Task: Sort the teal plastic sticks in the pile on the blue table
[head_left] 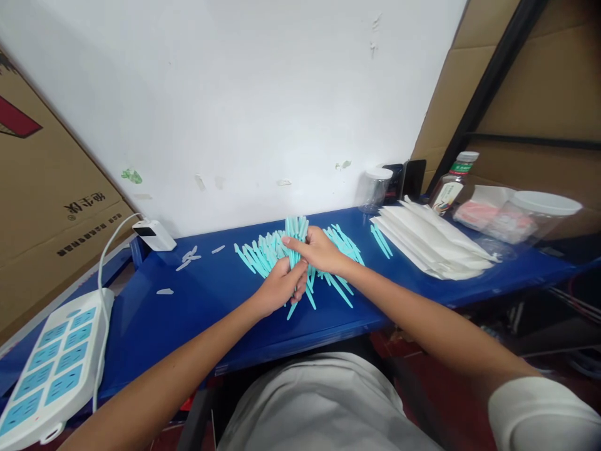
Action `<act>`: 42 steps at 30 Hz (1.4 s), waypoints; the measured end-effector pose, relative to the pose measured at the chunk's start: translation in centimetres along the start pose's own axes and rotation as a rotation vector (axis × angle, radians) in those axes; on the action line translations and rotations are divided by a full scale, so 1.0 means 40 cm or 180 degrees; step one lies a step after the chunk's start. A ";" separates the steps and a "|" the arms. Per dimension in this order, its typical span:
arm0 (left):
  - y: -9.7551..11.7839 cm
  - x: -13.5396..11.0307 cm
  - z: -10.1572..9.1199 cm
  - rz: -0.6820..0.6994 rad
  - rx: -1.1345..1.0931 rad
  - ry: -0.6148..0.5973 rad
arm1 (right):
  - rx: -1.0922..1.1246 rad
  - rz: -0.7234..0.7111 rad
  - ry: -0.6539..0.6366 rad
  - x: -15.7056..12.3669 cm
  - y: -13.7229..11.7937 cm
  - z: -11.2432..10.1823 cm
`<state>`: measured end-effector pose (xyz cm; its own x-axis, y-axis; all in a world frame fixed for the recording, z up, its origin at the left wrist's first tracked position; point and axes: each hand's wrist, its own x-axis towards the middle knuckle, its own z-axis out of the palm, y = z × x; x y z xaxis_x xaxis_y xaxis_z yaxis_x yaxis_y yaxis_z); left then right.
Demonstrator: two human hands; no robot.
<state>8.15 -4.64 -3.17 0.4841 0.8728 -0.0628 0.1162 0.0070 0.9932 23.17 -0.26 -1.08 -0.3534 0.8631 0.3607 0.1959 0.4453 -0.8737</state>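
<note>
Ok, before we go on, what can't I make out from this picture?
Head view: middle of the turquoise bundle, covered by the left hand and right hand.
Head view: part of the pile of sticks, behind the hands; count unclear.
Head view: cardboard box, cut off by the left edge.
Head view: bottle label, print too small to read.
Head view: dark item, partly hidden behind the clear jar.

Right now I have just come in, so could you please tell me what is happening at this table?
A person grips a bundle of thin turquoise sticks with both hands, the right hand just beyond the left hand. More loose sticks lie spread on the blue table around them. Flat white packets are piled to the right.
</note>
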 end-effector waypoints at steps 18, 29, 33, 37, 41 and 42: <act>-0.005 0.009 -0.075 0.0956 0.1786 0.1389 | -0.2060 0.1311 0.0061 0.045 0.091 -0.155; -0.003 -0.008 -0.071 0.1616 0.3133 0.0270 | -0.2501 0.1162 0.0291 0.039 0.143 -0.169; -0.016 -0.006 -0.086 0.1273 0.3302 -0.0050 | -0.2630 0.1287 0.0393 0.038 0.147 -0.190; -0.037 -0.004 -0.096 0.0950 0.3459 -0.0472 | -0.3001 0.1393 0.0624 0.041 0.151 -0.228; -0.048 -0.003 -0.088 0.0965 0.3550 -0.0536 | -0.3288 0.1761 0.0806 0.040 0.144 -0.270; -0.049 -0.004 -0.085 0.0994 0.3563 -0.0517 | -0.3309 0.1835 0.0829 0.037 0.139 -0.279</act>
<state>4.90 -3.12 -4.77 0.7222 0.6875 0.0762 0.6317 -0.7003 0.3325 33.96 6.14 -1.76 0.1981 0.9662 0.1650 0.9455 -0.1439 -0.2922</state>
